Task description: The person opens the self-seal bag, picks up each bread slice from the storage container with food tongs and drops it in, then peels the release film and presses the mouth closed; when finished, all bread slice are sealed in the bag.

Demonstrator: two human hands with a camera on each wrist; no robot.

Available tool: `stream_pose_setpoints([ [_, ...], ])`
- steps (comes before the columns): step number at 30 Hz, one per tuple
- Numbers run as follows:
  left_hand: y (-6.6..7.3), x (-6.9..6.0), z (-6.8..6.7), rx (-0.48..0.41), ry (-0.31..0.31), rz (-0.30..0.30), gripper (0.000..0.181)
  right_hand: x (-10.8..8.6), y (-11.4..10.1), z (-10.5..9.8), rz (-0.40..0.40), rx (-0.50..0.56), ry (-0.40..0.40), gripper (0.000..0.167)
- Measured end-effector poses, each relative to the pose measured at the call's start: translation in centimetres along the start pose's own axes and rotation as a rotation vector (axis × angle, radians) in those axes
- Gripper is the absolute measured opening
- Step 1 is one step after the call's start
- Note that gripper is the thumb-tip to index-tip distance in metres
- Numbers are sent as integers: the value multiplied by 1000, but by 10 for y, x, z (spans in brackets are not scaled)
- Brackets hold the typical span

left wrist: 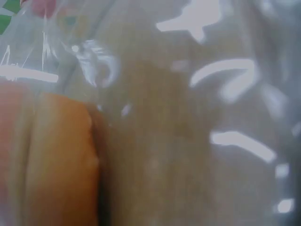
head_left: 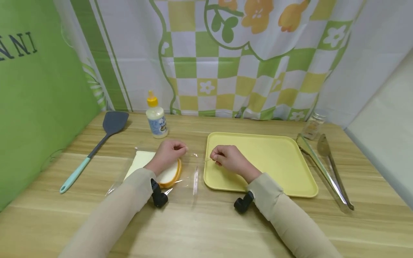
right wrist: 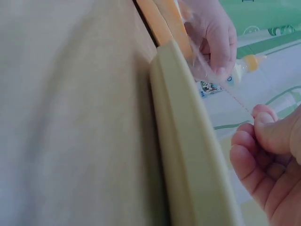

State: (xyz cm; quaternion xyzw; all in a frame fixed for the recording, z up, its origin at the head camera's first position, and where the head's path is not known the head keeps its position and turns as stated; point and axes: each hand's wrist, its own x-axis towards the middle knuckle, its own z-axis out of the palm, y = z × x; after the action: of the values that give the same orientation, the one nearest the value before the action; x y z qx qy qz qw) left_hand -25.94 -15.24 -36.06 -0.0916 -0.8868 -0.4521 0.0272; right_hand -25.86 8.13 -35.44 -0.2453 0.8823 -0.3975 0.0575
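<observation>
Slices of white bread with a brown crust [head_left: 174, 175] lie inside a clear plastic bag [head_left: 187, 181] at the left of the table. My left hand [head_left: 167, 154] is above the bread, its thumb and fingers pinching the bag's film. Over the tray's left edge, my right hand [head_left: 229, 158] pinches the thin edge of the bag between thumb and index finger. That edge runs taut between both hands in the right wrist view. Plastic glare and the bread crust [left wrist: 63, 160] fill much of the left wrist view, where only a blurred bit of the fingers shows.
A yellow tray [head_left: 274, 161] lies right of the bag. Metal tongs [head_left: 326, 172] and a glass jar [head_left: 313, 125] are beyond its right side. A squeeze bottle with an orange cap [head_left: 157, 122] stands behind the bread. Far left lies a turner with a mint handle [head_left: 75, 173].
</observation>
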Motion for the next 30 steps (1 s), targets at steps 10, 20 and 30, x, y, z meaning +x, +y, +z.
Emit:
stream_pose_setpoints([
  [10,-2,6,2,-8,-2,-2,16,-31,-3,-19,-29,-12,-89,13],
  [20,-1,4,1,-18,-1,-4,15,-49,5,-32,-62,84,-121,12],
  [30,-4,2,1,-20,11,5,14,-67,10,-41,-56,136,-139,12],
])
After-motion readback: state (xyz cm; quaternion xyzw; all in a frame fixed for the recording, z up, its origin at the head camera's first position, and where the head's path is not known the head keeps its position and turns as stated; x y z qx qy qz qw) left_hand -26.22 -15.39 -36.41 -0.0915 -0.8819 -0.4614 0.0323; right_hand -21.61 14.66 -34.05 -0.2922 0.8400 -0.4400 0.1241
